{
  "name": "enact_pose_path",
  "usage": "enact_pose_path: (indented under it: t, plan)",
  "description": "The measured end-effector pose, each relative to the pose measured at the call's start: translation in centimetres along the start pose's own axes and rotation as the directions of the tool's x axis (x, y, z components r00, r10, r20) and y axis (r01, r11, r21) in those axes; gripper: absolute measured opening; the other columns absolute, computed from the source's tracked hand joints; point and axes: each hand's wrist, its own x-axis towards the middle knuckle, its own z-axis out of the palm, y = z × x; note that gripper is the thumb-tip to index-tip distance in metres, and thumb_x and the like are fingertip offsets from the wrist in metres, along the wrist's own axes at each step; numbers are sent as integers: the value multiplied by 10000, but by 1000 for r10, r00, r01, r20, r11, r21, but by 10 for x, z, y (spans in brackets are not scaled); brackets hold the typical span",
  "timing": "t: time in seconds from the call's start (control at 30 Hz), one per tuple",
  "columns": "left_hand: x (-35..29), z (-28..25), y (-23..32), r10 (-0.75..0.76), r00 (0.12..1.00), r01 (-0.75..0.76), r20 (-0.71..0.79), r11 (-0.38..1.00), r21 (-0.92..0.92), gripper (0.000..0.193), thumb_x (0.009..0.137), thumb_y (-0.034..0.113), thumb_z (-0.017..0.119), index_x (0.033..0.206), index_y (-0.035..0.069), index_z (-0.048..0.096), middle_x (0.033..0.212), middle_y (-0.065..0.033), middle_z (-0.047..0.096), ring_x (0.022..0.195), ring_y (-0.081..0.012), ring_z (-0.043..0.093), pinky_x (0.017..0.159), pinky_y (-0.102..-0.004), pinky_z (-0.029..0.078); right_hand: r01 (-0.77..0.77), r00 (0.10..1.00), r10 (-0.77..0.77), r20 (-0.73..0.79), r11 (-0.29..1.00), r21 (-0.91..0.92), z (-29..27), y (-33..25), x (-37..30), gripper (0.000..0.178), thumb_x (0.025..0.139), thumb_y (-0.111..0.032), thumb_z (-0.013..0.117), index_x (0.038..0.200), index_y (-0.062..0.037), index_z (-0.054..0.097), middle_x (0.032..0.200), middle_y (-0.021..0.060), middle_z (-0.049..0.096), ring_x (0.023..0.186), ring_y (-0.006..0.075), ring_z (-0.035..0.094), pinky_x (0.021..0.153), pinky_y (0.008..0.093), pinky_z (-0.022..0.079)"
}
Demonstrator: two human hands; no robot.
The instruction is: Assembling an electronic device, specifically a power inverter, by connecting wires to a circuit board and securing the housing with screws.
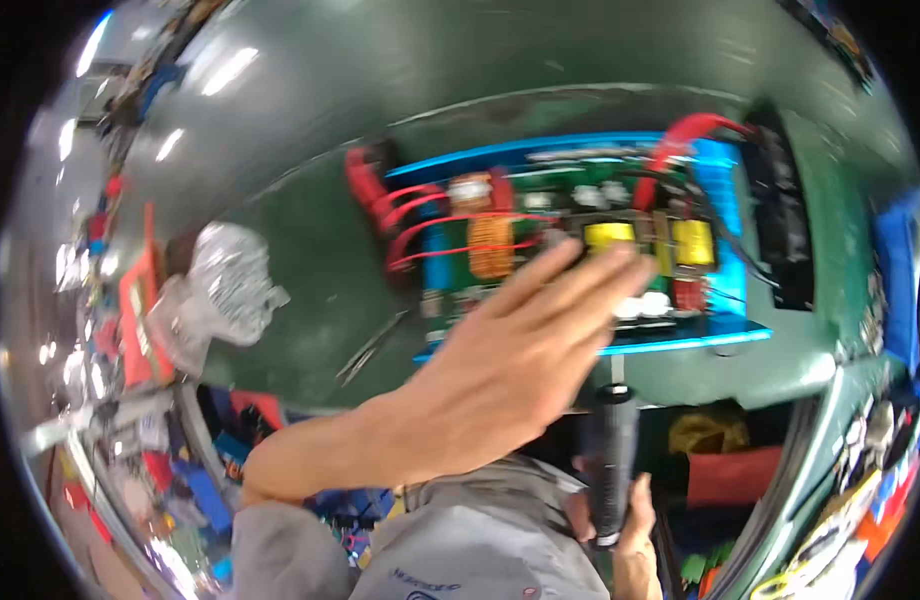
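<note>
An open blue metal case [726, 190] with a circuit board inside lies on the green work surface in front of me. Over its front middle reaches my left hand [525, 355], open, fingers stretched out across the board; whether they press on it I cannot tell. My right hand [637, 525] is closed round a black electric screwdriver [614, 450], held upright below the case. The screwdriver's bit meets or nearly meets the case's front edge. On the board are a copper-wound coil [490, 250] and yellow-wrapped transformers [693, 242]. Red wires [410, 222] run in from the left.
A black end panel [782, 215] stands at the case's right, joined by cables. Tweezers or slim pliers [372, 348] lie left of my hand. Farther left is a clear plastic bag [230, 280]. Bins with coloured items [735, 475] sit below the table edge.
</note>
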Motion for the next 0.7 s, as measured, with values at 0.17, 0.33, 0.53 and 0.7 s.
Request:
enact_pose_path:
  t: [0.17,0.33,0.53,0.7]
  plan:
    - [-8,17,-4,-2,961,-4,-278,1000,-24,246,887,181,672,1049,-3,690,1507,-168,476,1452,-336,378,1202,-522,275,227,913,-329,-240,901,-371,-14,0,-9,864,1006,-693,242,1331,55,530,670,58,564,513,162,531,481,268,415]
    - [-95,-33,-56,-318,773,464,-549,873,148,168,930,117,668,1092,90,701,1207,-108,678,1107,-315,638,983,-432,485,262,845,-389,-368,900,-350,-30,31,-15,819,1023,-657,246,1349,42,521,688,40,541,548,139,517,512,255,404]
    - [-229,-57,-106,-643,647,681,-409,729,-68,253,897,101,718,1143,41,722,1092,-85,688,921,-214,657,823,-307,505,327,820,-443,-363,882,-338,-23,42,-13,794,1031,-639,258,1355,41,511,697,45,560,563,130,522,516,262,403]
    - [-229,-56,-135,-724,629,727,-283,677,-116,163,920,133,700,1040,26,729,1073,-76,668,970,-191,623,848,-311,481,178,822,-465,-328,758,-627,-32,47,-3,715,1027,-644,273,1177,-17,582,761,70,625,596,136,558,558,279,444]
